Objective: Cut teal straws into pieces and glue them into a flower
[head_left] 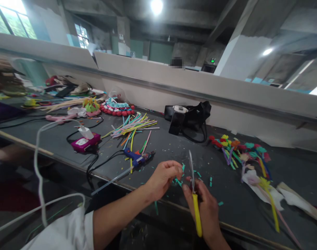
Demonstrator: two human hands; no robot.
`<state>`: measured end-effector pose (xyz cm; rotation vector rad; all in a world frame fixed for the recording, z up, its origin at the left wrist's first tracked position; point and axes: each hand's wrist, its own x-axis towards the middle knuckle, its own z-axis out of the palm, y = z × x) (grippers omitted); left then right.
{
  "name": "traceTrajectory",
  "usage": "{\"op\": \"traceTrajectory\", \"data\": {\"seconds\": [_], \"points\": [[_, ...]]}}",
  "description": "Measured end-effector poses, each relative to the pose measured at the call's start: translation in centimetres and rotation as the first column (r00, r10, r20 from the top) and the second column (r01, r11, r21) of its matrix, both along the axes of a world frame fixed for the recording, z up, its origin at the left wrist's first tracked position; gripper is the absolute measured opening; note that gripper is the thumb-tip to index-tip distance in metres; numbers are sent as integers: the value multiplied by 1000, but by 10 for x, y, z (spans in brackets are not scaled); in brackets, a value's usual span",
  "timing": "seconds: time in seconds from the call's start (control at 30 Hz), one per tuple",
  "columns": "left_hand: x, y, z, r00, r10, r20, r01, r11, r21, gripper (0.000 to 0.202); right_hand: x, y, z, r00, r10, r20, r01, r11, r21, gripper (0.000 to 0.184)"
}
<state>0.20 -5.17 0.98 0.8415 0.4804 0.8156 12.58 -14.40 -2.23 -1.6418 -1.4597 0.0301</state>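
Observation:
My right hand [206, 206] grips yellow-handled scissors [194, 198] near the table's front edge, blades pointing up and away. My left hand [165, 177] is just left of the blades, its fingers pinched on a small teal piece [183, 168]. Several teal scraps [198, 173] lie on the dark tabletop [174, 146] around both hands. A blue glue gun [137, 159] lies to the left of my left hand.
A bundle of coloured pipe cleaners [133, 126] lies mid-table, with finished craft flowers [239, 149] at the right. A black bag [189, 118] sits against the back wall. A pink tissue box [85, 141] and a red-and-teal decoration [116, 107] are at the left. Cables trail over the front edge.

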Motion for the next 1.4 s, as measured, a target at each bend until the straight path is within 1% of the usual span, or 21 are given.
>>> {"op": "traceTrajectory", "data": {"seconds": [0.13, 0.23, 0.37, 0.5, 0.57, 0.63, 0.67, 0.7, 0.77, 0.8, 0.83, 0.9, 0.93, 0.97, 1.0, 1.07, 1.13, 1.17, 1.2, 1.27, 1.4], "points": [[-2, -3, -4, 976, -156, -148, 169, 982, 79, 5, 6, -2, -1, 986, -12, -165, 18, 999, 33, 36], [-2, -5, -5, 954, -195, -226, 221, 970, 96, 8, 5, -5, 0, 970, 30, -243, -15, 998, 64, 37], [-3, -3, -6, 928, -247, -279, 281, 956, 86, 10, 1, -6, 7, 977, 28, -210, 5, 988, 156, 24], [-3, -1, -11, 885, -317, -342, 364, 928, 82, 6, 0, -6, 14, 991, 32, -133, -10, 987, 159, 17], [-3, -1, -13, 876, -302, -376, 367, 924, 111, 5, 2, -5, 15, 995, 21, -102, -5, 989, 148, 18], [-3, -3, -13, 883, -166, -438, 309, 910, 278, 6, 5, -5, 14, 996, -21, -83, 31, 992, 124, 20], [-4, -4, -12, 883, -49, -467, 269, 867, 419, 6, 6, -5, 13, 997, -46, -69, 53, 992, 113, 20], [-4, -6, -11, 875, 83, -477, 238, 784, 573, 6, 8, -5, 12, 996, -68, -55, 74, 991, 108, 21], [-4, -8, -10, 850, 300, -433, 214, 554, 804, 5, 10, -5, 8, 994, -101, -35, 104, 988, 111, 21], [-4, -9, -10, 841, 362, -403, 218, 456, 863, 4, 11, -4, 7, 993, -110, -29, 113, 987, 111, 21], [-4, -9, -10, 835, 395, -383, 225, 389, 893, 4, 12, -4, 5, 992, -119, -30, 121, 986, 111, 22], [-3, -10, -11, 826, 418, -377, 239, 345, 908, 4, 11, -3, 3, 990, -130, -48, 134, 986, 101, 25], [-2, -10, -11, 822, 420, -384, 236, 361, 902, 4, 11, -2, 3, 989, -132, -65, 137, 986, 90, 26], [-1, -11, -12, 821, 415, -392, 219, 406, 887, 5, 10, -2, 3, 988, -128, -85, 135, 988, 72, 28], [-1, -11, -11, 825, 396, -403, 189, 479, 857, 6, 9, -1, 3, 987, -123, -104, 129, 990, 52, 30], [0, -10, -10, 859, 317, -402, 89, 681, 727, 6, 7, -1, 3, 987, -112, -112, 116, 993, 33, 33], [0, -8, -6, 919, 219, -328, -27, 865, 502, 5, 5, -2, 2, 994, -95, -60, 97, 995, 25, 33], [0, -7, -4, 946, 185, -267, -73, 921, 382, 7, 4, -3, 0, 996, -90, -22, 91, 995, 30, 32], [-1, -6, -2, 964, 170, -204, -109, 954, 279, 9, 3, -3, -3, 996, -87, 19, 86, 996, 33, 31], [-2, -3, 1, 979, 177, -101, -162, 976, 146, 10, 3, -5, -8, 992, -77, 97, 75, 997, 20, 31], [-4, 1, 3, 980, 200, 19, -201, 977, 67, 10, 4, -8, -15, 977, -43, 207, 55, 997, -52, 29]]}}
